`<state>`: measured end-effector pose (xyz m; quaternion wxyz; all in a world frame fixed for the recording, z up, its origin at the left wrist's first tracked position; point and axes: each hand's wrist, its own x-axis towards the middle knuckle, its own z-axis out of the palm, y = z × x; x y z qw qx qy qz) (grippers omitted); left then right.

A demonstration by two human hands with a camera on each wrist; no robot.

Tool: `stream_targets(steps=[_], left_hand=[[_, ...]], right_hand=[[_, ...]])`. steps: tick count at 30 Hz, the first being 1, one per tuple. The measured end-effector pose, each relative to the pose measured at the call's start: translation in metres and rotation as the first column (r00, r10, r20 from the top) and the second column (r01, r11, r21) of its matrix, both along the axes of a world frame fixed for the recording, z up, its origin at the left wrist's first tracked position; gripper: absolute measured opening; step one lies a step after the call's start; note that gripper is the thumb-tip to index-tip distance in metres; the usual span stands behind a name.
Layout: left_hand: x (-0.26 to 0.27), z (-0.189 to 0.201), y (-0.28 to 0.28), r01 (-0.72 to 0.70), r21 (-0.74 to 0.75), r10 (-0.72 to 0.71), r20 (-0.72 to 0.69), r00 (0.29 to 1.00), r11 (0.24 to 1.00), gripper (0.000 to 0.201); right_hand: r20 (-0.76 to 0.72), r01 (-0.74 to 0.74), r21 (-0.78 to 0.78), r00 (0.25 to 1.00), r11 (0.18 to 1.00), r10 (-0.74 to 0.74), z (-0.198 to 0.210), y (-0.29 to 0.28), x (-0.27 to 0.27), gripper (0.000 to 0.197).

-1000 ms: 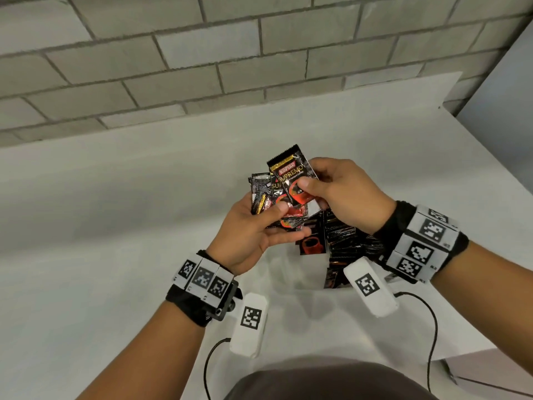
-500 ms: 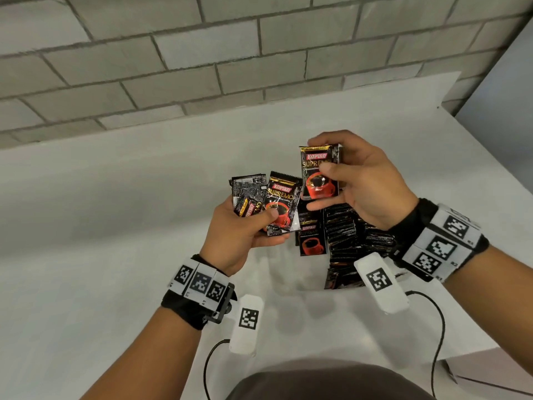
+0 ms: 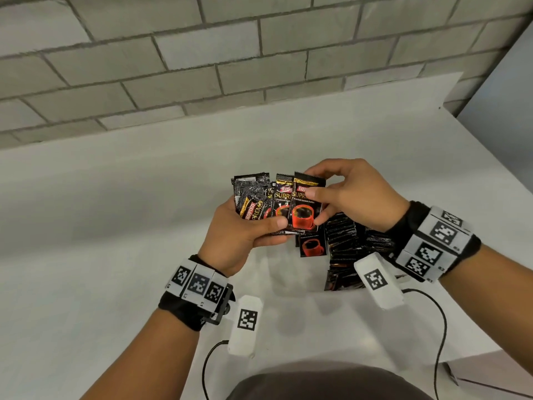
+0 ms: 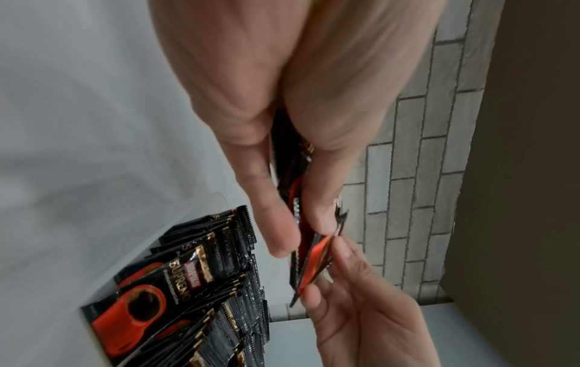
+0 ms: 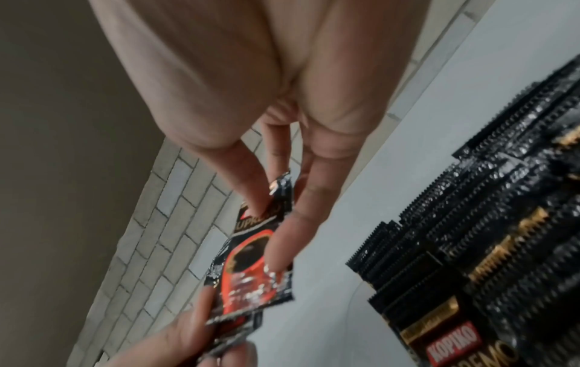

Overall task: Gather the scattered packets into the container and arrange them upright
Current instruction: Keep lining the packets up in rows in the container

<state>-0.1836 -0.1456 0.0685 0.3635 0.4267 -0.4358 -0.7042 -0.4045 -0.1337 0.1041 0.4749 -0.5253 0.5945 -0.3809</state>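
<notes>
My left hand [image 3: 277,226] grips a fan of several black and red coffee packets [image 3: 259,206] above the white table. My right hand [image 3: 317,203] pinches one more packet [image 3: 305,215] by its top and side, pressed against the right end of that fan. Below the hands stands a clear container [image 4: 219,198] holding a row of upright packets [image 3: 346,249]. In the left wrist view the held bundle [image 4: 295,198] shows edge-on between thumb and fingers. The right wrist view shows the pinched packet [image 5: 251,280] with the left hand's fingers [image 5: 188,330] under it.
The white table [image 3: 115,255] runs back to a grey brick wall [image 3: 202,67]. Its right edge [image 3: 476,140] drops off beside a grey panel. White tagged sensor pods with cables hang under both wrists [image 3: 245,324].
My right hand drew one packet from the bundle, lifted and turned it upright, then brought it down against the right end of the fan in my left hand.
</notes>
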Motion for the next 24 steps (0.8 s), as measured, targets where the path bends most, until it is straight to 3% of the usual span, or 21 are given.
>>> stream_targets(steps=[5,10,12,15,17,21,24], left_hand=[[-0.002,0.002,0.002,0.073,0.003,-0.073,-0.002,0.997,0.997,0.059],[0.004,0.0,-0.002,0.03,0.009,-0.03,-0.03,0.999,1.0,0.057],[0.01,-0.002,-0.004,-0.003,0.0,0.003,-0.011,1.0,1.0,0.058],[0.022,-0.006,-0.011,-0.103,-0.032,0.104,0.029,0.994,0.994,0.053],[0.033,-0.009,-0.017,-0.18,-0.049,0.182,0.037,0.983,0.983,0.051],[0.049,-0.011,-0.023,-0.241,-0.05,0.243,0.029,0.97,0.969,0.051],[0.055,-0.012,-0.022,-0.247,-0.058,0.249,0.029,0.968,0.967,0.048]], right_hand=[[-0.067,-0.015,-0.005,0.998,1.0,0.015,0.004,-0.003,-0.003,0.015],[-0.109,0.102,-0.098,0.988,0.99,-0.112,0.005,-0.009,-0.012,0.021],[-0.063,0.127,-0.116,0.989,0.985,-0.135,0.006,-0.011,-0.017,0.025],[-0.002,0.074,-0.088,0.997,0.993,-0.074,0.011,-0.011,-0.022,0.034],[-0.083,-0.04,-0.055,0.996,0.998,0.035,0.011,-0.009,-0.021,0.042],[-0.421,-0.256,0.093,0.866,0.962,0.271,-0.002,-0.007,-0.004,0.018],[-0.592,-0.363,0.113,0.723,0.925,0.356,-0.017,-0.01,0.004,0.017]])
